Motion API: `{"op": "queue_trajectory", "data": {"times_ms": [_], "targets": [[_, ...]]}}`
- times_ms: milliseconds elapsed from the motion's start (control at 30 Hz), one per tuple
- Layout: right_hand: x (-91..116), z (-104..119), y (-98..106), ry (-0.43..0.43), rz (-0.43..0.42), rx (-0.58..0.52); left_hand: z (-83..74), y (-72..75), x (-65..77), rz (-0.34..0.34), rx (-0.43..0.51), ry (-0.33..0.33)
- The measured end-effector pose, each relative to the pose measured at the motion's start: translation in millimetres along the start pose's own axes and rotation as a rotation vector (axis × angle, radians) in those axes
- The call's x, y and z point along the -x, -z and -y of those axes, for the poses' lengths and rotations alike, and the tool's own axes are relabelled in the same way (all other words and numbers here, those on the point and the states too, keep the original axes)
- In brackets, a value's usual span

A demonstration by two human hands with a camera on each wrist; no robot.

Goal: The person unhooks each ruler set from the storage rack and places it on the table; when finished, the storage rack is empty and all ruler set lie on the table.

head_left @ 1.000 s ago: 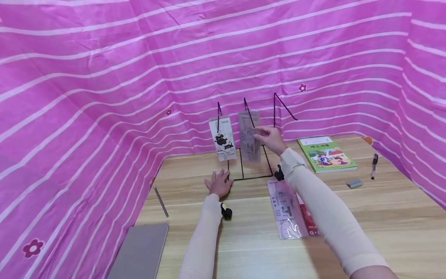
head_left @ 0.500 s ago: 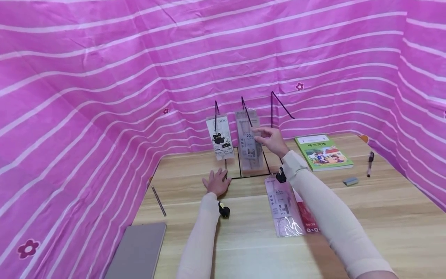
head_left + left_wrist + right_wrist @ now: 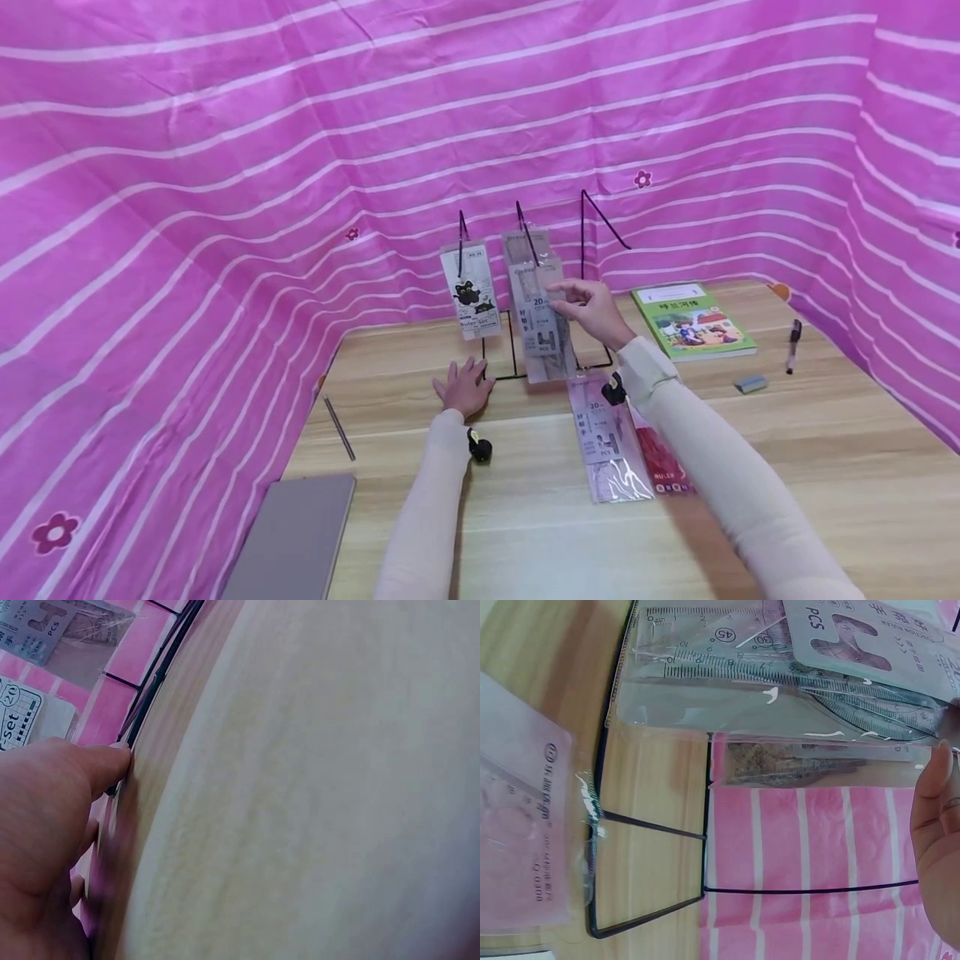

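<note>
My right hand point(image 3: 596, 310) pinches the clear ruler-set packet point(image 3: 542, 323) by its right edge, long axis vertical, apparently just off the middle hook point(image 3: 527, 233) of the wire rack point(image 3: 517, 354), while my left hand point(image 3: 463, 390) lies flat on the tabletop point(image 3: 787, 467), fingers straight, against the rack base.

The worktop point(image 3: 787, 467) is pale wood-grain laminate, smooth with a soft sheen. The display rack point(image 3: 517, 367) is thin black wire, likely metal. The ruler set pack point(image 3: 543, 321) is clear glossy plastic, creased and catching glints, with a matt paper header card. The backdrop point(image 3: 225, 167) is pink striped cloth, wrinkled and matt. The notebook point(image 3: 692, 320) has a glossy printed paper cover.
</note>
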State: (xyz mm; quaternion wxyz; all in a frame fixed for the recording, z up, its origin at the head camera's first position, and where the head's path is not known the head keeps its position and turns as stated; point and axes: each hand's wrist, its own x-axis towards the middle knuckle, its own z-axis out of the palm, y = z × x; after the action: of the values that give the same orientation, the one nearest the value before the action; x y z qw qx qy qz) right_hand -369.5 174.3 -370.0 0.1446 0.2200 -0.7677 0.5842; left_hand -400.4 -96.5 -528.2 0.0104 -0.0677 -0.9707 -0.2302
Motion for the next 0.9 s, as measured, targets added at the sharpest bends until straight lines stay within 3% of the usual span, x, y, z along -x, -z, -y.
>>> {"op": "queue_trajectory", "data": {"times_ms": [367,667,800,900], "targets": [[24,0,4,0.033,-0.006,-0.016,-3.3,2.5,2.7,0.005,0.0,0.004],[40,6,4,0.065,-0.029,-0.1,-9.2,10.0,8.7,0.005,0.027,-0.01],[50,7,2,0.034,-0.035,-0.157,-8.1,8.3,6.8,0.007,0.023,-0.009],[56,-7,0,-0.021,-0.057,-0.201,-7.5,8.0,5.1,0.005,0.03,-0.01]]}}
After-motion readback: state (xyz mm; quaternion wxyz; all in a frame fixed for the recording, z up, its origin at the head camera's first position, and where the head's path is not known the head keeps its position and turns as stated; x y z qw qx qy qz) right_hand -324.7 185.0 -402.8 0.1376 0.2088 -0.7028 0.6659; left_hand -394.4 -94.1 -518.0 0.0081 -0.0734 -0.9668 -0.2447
